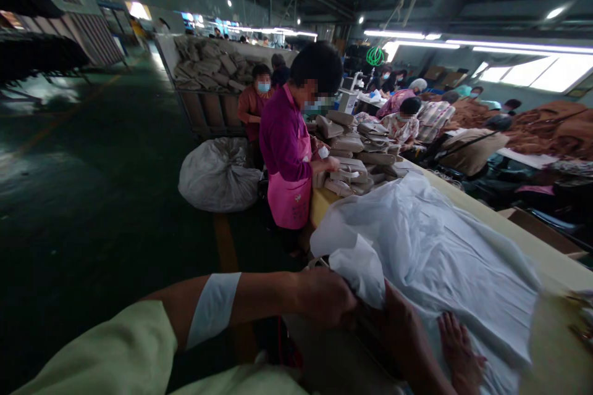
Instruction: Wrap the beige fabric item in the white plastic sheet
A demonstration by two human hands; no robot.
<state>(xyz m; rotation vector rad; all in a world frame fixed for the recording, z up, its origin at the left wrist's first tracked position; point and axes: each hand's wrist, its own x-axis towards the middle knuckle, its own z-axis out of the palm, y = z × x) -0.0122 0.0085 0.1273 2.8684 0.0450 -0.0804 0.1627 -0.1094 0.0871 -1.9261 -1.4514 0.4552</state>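
Observation:
My left hand [327, 297] is closed at the lower middle, its fingers curled beside a crumpled piece of thin white material [360, 268]. A small beige edge shows above its knuckles; what the fingers hold is hidden. Just to the right, my right hand [399, 321] presses against the lower edge of the same white piece, fingers bent and partly in shadow. Between and below the hands is a dark, blurred item. A large white sheet [430, 247] is spread over the table beyond. Another person's hand [461, 345] lies on it with fingers apart.
The pale table [482, 210] runs diagonally to the right. A person in a pink apron [290, 197] stands at its far left end, handling beige bags [349, 166] in a pile. A large tied sack [220, 176] sits on the floor; more people work behind.

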